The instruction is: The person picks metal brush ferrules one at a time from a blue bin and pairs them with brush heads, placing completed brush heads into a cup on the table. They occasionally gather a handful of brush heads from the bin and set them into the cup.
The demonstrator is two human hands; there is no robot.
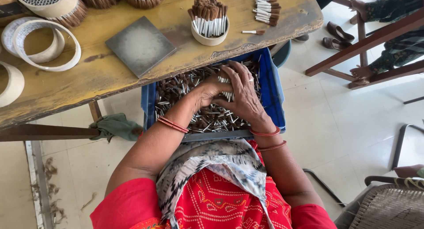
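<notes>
At the centre of the frame, a person is leaning over a blue crate [274,85] full of small brown-tipped sticks [176,90]. The left hand [207,90] and right hand [243,94] are touching, both curling around a bundle [227,94] of sticks. Above, a worn table [110,74] is holding a cup [211,37] of upright sticks and a grey tile [140,46].

A grey square slab [140,45], white rings [46,43] and a cup of sticks [210,21] rest on the worn wooden table [101,79].
</notes>
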